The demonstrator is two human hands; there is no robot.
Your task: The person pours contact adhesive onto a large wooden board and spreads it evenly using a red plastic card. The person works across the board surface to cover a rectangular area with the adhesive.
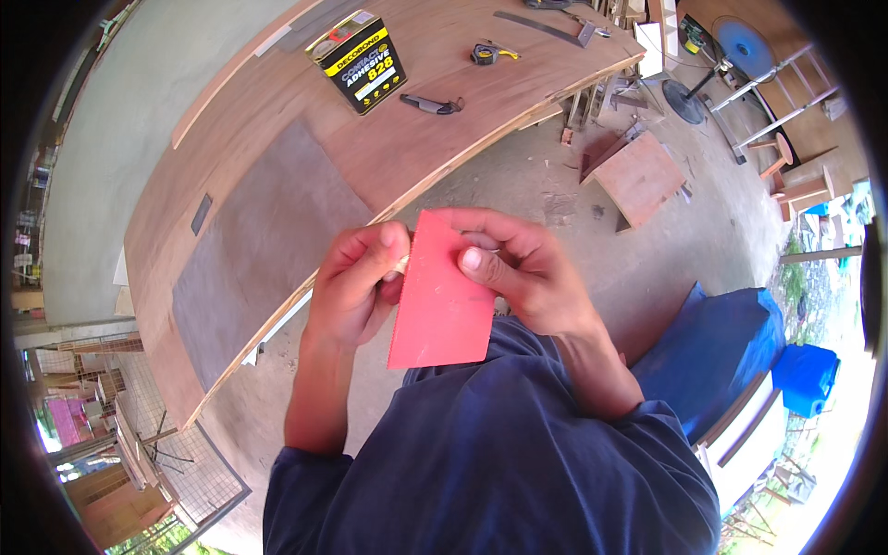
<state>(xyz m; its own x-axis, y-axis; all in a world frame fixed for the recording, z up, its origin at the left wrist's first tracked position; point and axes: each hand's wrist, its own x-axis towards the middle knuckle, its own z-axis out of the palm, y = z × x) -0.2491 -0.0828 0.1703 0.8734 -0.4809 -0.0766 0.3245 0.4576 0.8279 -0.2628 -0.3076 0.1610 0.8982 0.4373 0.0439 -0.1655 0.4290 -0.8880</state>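
My right hand [534, 274] grips a red plastic notched glue spreader [444, 312], its thumb on the near face and its fingers behind. Fine teeth run along the spreader's left edge. My left hand [361, 277] is at that toothed edge, thumb and fingers pinching a small pale yellowish piece [401, 264]. Part of that piece and some left fingertips are hidden behind the spreader, so what it is cannot be made out. Both hands are above the floor, in front of my dark blue shirt [527, 444].
A plywood-topped workbench [416, 159] bears a grey sheet [270, 236], a contact adhesive tin [361, 66], a utility knife [430, 105], a tape measure [489, 54] and a metal square [548, 29]. A wooden box [638, 177] stands on the floor; a blue tarp [714, 354] is at right.
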